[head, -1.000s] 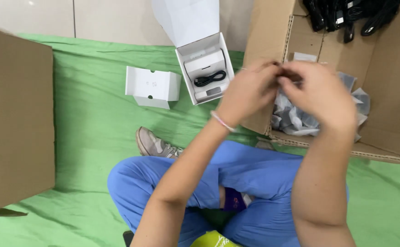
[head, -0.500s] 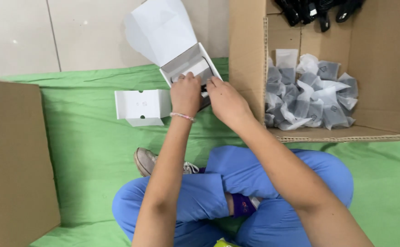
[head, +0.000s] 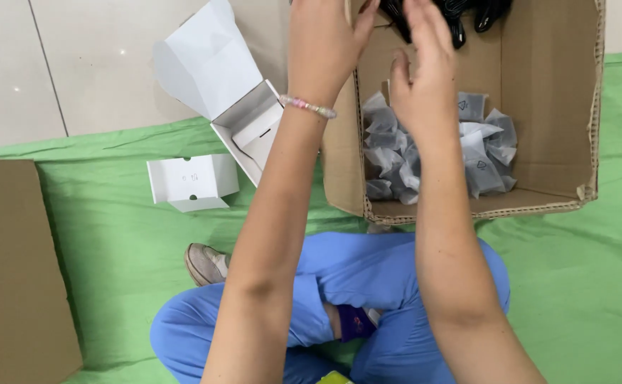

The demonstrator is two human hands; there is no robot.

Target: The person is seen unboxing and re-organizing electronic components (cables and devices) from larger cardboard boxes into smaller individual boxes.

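A green mat (head: pixel 98 235) covers the tiled floor (head: pixel 76 64). Both hands, left (head: pixel 325 43) and right (head: pixel 425 78), are raised with fingers spread, holding nothing, over the carton (head: pixel 553 107) of small bags (head: pixel 481 153), beside an open white box (head: pixel 250 131).

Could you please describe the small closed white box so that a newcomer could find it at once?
On the green mat, look left of the big cardboard box. The small closed white box lies beside an open white box; unlike that one, it has no raised lid.

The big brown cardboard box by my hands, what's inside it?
The brown cardboard box holds a heap of small clear plastic pouches with grey contents, and black cables at the far end. Both hands cover part of them.
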